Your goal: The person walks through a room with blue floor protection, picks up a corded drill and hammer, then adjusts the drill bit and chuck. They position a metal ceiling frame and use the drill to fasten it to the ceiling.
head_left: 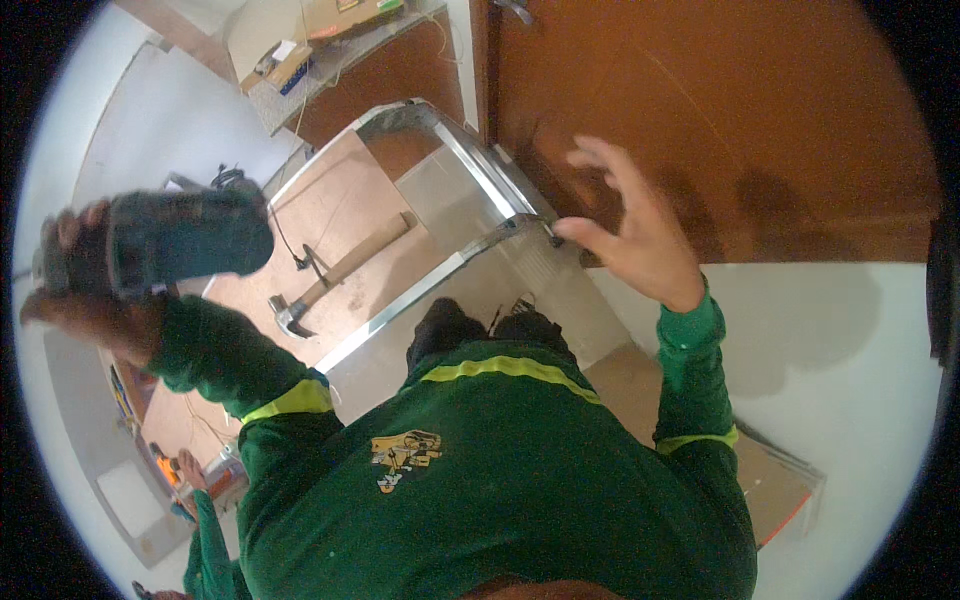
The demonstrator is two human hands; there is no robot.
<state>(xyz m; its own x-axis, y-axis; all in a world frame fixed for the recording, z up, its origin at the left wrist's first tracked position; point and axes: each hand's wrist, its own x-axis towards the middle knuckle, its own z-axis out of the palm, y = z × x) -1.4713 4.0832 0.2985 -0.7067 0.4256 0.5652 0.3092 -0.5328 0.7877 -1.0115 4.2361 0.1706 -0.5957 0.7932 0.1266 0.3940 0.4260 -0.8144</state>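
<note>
My left hand is raised at the far left, its fingers wrapped round a dark teal power drill that is smeared by motion. A thin bit seems to point to the left. On the right, my right hand hangs in the air with its fingers apart, holding nothing. It is nearest the corner of a silver metal frame and a brown door. Below and between my hands, a claw hammer with a wooden handle lies on a light wooden board, apart from both hands.
The brown door fills the back right. A shelf with open cardboard boxes stands at the back left. At the lower left another person's hand is near an orange object. Flat cardboard leans against the white wall at my right.
</note>
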